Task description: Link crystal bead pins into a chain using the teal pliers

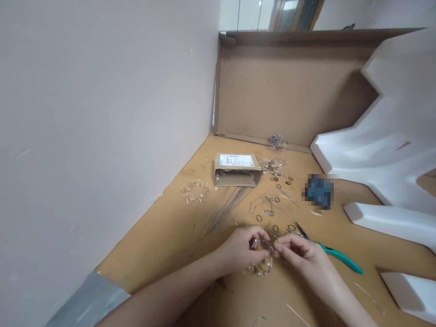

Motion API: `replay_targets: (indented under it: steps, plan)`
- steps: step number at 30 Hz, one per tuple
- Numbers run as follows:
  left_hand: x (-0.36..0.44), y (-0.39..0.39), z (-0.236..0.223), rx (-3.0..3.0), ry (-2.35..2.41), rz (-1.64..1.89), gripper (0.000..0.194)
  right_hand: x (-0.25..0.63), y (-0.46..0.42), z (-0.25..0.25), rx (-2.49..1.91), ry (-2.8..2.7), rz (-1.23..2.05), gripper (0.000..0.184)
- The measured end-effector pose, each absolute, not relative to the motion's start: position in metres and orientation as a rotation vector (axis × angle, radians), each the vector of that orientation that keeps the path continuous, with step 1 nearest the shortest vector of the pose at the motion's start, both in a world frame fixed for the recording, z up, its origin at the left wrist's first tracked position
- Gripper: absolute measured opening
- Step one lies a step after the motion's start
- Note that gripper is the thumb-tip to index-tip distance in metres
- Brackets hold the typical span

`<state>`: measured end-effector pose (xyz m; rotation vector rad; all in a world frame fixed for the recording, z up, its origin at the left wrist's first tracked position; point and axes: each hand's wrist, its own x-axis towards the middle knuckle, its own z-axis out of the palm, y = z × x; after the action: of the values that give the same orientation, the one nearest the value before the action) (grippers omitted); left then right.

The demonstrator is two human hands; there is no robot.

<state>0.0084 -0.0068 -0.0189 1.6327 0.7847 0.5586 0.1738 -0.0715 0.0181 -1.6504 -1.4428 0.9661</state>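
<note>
My left hand (pixel 240 249) is closed on a wire ring with clear beads (pixel 260 271), its fingers and thumb around the upper left of the ring. Close by, my right hand (pixel 304 256) pinches a thin wire (pixel 273 236) at the ring's upper right side; the fingertips partly hide it. Pliers with teal handles (pixel 342 260) lie just beyond my right hand, their jaws pointing up and left. Several small dark rings (pixel 275 228) are scattered in front of my hands, and a bundle of straight wires (pixel 228 206) lies to their left.
An open cardboard box (pixel 235 178) with a label stands farther back. Left of it rests another beaded wire ring (pixel 195 192); tangled wire pieces (pixel 274 166) lie at its right. White foam blocks (pixel 384 227) line the right side. A pale wall (pixel 119 113) bounds the left.
</note>
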Motion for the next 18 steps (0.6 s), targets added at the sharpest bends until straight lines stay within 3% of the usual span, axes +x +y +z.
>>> replay_targets:
  steps: [18]
  plan:
    - [0.0100, -0.0047, -0.0245, 1.543, 0.732, 0.470, 0.028, 0.1763, -0.0725, 0.0101, -1.662, -1.448, 1.110, 0.024]
